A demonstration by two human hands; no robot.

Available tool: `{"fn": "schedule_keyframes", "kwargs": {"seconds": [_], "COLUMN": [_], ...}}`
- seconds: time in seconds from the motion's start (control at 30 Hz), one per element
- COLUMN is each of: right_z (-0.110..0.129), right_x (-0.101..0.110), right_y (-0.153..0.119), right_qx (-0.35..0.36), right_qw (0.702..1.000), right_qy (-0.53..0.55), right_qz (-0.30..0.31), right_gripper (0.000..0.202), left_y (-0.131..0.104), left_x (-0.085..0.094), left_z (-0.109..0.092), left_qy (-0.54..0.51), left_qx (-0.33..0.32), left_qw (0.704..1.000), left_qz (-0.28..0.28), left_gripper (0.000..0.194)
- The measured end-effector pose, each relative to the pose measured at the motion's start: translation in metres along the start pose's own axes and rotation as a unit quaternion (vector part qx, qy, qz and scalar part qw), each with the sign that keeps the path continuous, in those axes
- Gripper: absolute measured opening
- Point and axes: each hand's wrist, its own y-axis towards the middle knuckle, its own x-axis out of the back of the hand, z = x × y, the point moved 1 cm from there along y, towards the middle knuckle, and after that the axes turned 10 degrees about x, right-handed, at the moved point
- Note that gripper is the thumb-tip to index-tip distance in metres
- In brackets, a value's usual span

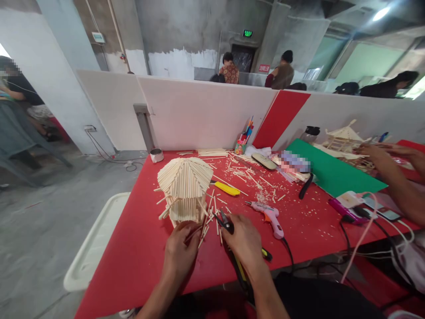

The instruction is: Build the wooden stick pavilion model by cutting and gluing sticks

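Note:
A small model pavilion (185,188) built of thin wooden sticks, with a sloped stick roof, stands on the red table. My left hand (182,248) is closed at its near side, thumb and fingers pinched together; what lies between them is hard to see. To the right, my right hand (244,241) grips a pair of cutting pliers (226,223) with dark handles and short metal jaws, pointed toward the model. Loose wooden sticks (217,217) lie between the two hands. A yellow utility knife (226,188) rests beyond the pliers, and a pink glue gun (269,217) lies to the right.
Stick offcuts litter the red table (133,266). Along the back stand a round tin (156,155) and a pen cup (241,146). A green board (332,168), a purple power strip (348,210) and cables occupy the right, near a co-worker's arms (395,173). A white partition (199,115) runs behind.

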Motion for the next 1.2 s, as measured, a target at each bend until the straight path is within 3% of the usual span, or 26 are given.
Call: {"fn": "schedule_keyframes", "kwargs": {"seconds": [0.2, 0.47, 0.63, 0.8, 1.03, 1.2], "right_z": [-0.005, -0.003, 0.009, 0.022, 0.021, 0.022], "right_x": [0.002, 0.002, 0.006, 0.004, 0.000, 0.004], "right_y": [0.001, 0.016, 0.026, 0.035, 0.056, 0.054], "right_qx": [-0.044, -0.071, 0.000, 0.115, 0.104, 0.062], "right_qw": [0.998, 0.996, 0.997, 0.991, 0.991, 0.996], "right_qy": [-0.039, -0.059, -0.074, -0.067, -0.070, -0.064], "right_qz": [0.016, 0.006, -0.014, 0.030, 0.040, 0.012], "right_gripper": [0.033, 0.034, 0.035, 0.020, 0.017, 0.020], "left_y": [-0.003, -0.006, -0.007, -0.006, -0.007, -0.008], "left_x": [-0.002, -0.004, -0.003, -0.002, -0.001, -0.001], "left_z": [0.006, 0.008, 0.006, 0.004, 0.004, 0.006], "left_qy": [0.003, 0.013, 0.047, 0.047, 0.046, 0.034], "left_qx": [-0.026, -0.076, -0.101, -0.123, -0.121, -0.111], "left_qw": [1.000, 0.997, 0.993, 0.990, 0.990, 0.992], "left_qz": [0.011, -0.022, -0.036, -0.047, -0.046, -0.047], "left_gripper": [0.022, 0.019, 0.019, 0.020, 0.020, 0.020]}}
